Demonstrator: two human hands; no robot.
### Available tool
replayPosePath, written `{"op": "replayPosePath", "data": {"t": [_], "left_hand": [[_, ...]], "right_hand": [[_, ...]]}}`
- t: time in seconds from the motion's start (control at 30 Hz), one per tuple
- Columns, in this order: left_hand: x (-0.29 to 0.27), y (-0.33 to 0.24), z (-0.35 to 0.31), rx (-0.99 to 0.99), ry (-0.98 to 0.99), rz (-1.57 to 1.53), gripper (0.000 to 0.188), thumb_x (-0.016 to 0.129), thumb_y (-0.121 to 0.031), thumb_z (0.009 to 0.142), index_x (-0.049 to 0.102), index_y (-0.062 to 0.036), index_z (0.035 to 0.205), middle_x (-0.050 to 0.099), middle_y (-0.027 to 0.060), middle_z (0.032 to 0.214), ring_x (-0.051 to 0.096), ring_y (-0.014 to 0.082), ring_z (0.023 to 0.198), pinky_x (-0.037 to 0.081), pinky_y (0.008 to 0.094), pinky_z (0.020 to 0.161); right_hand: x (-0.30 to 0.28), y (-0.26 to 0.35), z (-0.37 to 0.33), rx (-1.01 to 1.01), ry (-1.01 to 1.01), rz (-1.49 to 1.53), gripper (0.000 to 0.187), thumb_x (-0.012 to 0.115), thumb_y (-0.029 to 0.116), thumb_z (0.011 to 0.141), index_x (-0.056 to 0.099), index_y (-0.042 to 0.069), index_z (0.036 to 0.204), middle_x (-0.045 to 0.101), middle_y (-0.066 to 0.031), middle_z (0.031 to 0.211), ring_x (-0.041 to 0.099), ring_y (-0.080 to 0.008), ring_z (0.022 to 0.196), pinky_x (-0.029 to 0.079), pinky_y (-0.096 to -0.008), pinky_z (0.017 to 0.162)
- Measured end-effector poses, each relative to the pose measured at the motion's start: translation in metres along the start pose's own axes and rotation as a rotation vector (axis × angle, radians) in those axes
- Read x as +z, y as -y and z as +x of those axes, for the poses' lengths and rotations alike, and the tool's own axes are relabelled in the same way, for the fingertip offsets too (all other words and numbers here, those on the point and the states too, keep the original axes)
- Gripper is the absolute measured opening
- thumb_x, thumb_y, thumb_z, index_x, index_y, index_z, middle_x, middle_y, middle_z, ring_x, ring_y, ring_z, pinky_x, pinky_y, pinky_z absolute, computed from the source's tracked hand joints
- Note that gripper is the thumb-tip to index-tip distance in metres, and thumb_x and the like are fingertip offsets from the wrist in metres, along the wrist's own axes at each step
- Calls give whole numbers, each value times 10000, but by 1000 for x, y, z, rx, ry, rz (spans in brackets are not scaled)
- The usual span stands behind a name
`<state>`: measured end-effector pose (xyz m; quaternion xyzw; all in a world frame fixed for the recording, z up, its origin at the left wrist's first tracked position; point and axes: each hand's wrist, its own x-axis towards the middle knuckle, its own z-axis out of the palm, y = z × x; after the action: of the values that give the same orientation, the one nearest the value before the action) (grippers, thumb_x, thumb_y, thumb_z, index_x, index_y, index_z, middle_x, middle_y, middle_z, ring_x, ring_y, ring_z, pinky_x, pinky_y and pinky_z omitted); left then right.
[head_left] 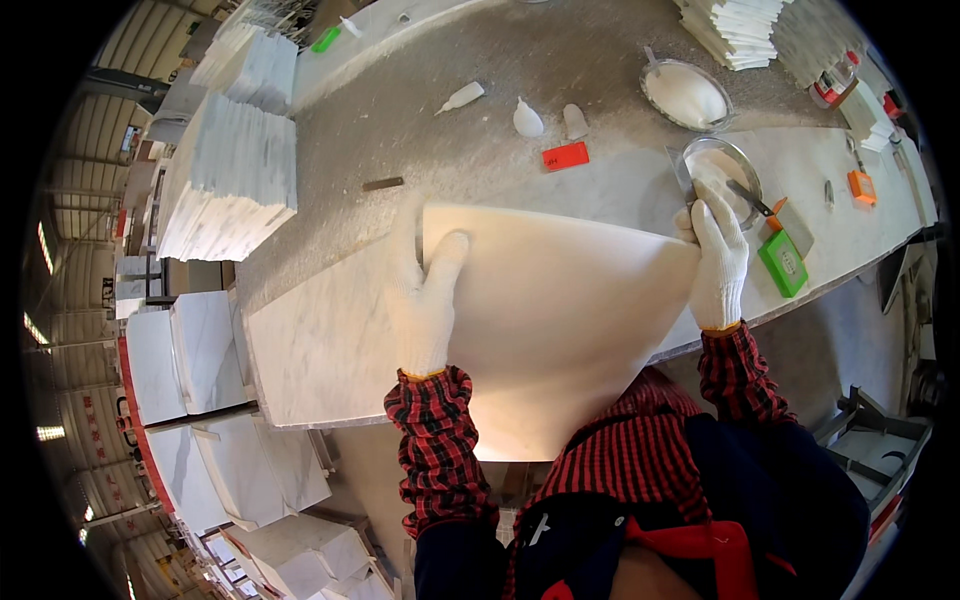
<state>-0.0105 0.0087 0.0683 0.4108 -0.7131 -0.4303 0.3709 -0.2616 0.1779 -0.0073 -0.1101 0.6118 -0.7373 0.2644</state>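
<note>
A large pale stone slab [560, 300] is held tilted between my hands, its lower end reaching down past the table's front edge towards my body. My white-gloved left hand [425, 305] grips its left edge, thumb lying on the face and fingers along the side. At the far right corner, my gloved right hand [720, 255] closes on the slab's edge, its fingertips partly hidden. Just beyond those fingers lies a round metal bowl [750, 165] of pale powder or paste with a dark-handled spatula [747, 197] in it. Beside the right wrist is a green box [783, 263].
The stone-topped table [320, 350] bears white bottles [463, 97], a red block [566, 157], a second powder-filled bowl [655, 98], an orange piece [861, 187] and a red-capped bottle [835, 80]. Stacked slabs [235, 170] stand at the left; larger panels [205, 350] lean below them.
</note>
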Motion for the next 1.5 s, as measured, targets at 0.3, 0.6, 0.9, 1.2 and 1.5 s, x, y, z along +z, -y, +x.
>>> {"op": "replayPosePath", "data": {"t": [0.3, 0.6, 0.9, 1.2, 1.5], "left_hand": [[5, -8, -2, -155, -9, -81, 605, 640, -184, 982, 452, 30, 1516, 586, 135, 1405, 541, 191, 1265, 381, 316, 1108], [13, -17, -8, -163, -14, 55, 635, 628, -215, 1002, 404, 7, 1553, 493, 162, 1527, 444, 232, 1403, 293, 339, 1181], [16, 4, -6, 61, -51, -64, 609, 629, -150, 1001, 407, 51, 1532, 418, 174, 1587, 400, 231, 1445, 312, 347, 1184], [16, 0, -7, -35, -29, -83, 587, 639, -147, 1014, 424, 48, 1524, 496, 148, 1526, 487, 193, 1359, 363, 318, 1146], [3, 9, -6, -41, -20, -105, 590, 698, -111, 968, 481, 27, 1499, 559, 131, 1465, 540, 176, 1291, 408, 300, 1097]], "right_hand": [[-6, 7, 3, 16, 44, -31, 341, 556, 136, 1035, 641, -10, 1332, 639, -28, 922, 559, -91, 766, 477, -235, 726], [-103, 31, 44, -60, 121, -500, 299, 564, 140, 1012, 697, 15, 1249, 638, -4, 793, 545, -62, 667, 454, -237, 593], [-98, 5, 91, -236, 122, -1038, 292, 562, 211, 893, 762, 85, 1066, 731, -137, 803, 714, -296, 763, 555, -416, 745], [-112, 6, 92, 3, 178, -745, 304, 614, 191, 908, 767, 82, 1146, 725, -79, 869, 618, -144, 648, 491, -300, 610], [-20, 70, 39, 73, 389, -285, 372, 581, 198, 991, 681, 3, 1291, 615, 41, 798, 431, 1, 581, 303, -191, 493]]}}
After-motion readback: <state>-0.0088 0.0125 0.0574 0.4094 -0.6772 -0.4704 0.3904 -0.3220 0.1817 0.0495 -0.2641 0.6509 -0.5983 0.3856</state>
